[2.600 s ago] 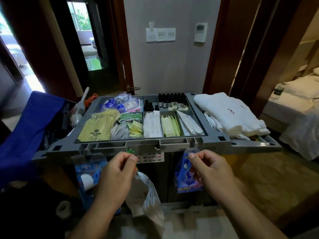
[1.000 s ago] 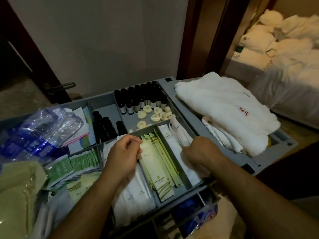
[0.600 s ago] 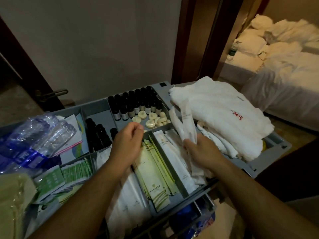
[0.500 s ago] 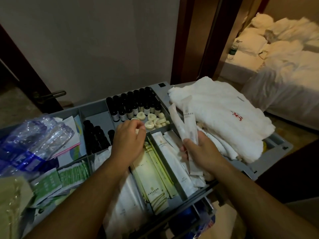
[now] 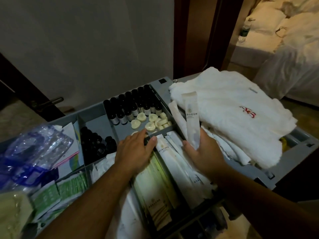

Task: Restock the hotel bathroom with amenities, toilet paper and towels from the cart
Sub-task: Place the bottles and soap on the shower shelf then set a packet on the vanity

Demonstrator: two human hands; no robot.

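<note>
A grey cart tray (image 5: 160, 82) with compartments fills the view. My right hand (image 5: 205, 152) grips two long white amenity packets (image 5: 190, 114), standing upright above the tray's right compartment. My left hand (image 5: 136, 149) reaches with straight fingers over the divider, fingertips at the round soap bars (image 5: 150, 121). Small dark bottles (image 5: 133, 106) stand in rows behind the soaps. More white and green packets (image 5: 160, 171) lie flat under my hands. Folded white towels (image 5: 229, 107) sit on the cart's right side.
A clear plastic bag of blue-labelled bottles (image 5: 32, 152) lies at the left, with green sachets (image 5: 69, 185) below it. A grey wall stands behind the cart. An open doorway at right shows a bed with white linen (image 5: 296, 40). A dark door with a handle (image 5: 50, 102) is at left.
My right hand lifted two white packets out of the tray and holds them upright. My left hand moved from the packets forward to the soap bars.
</note>
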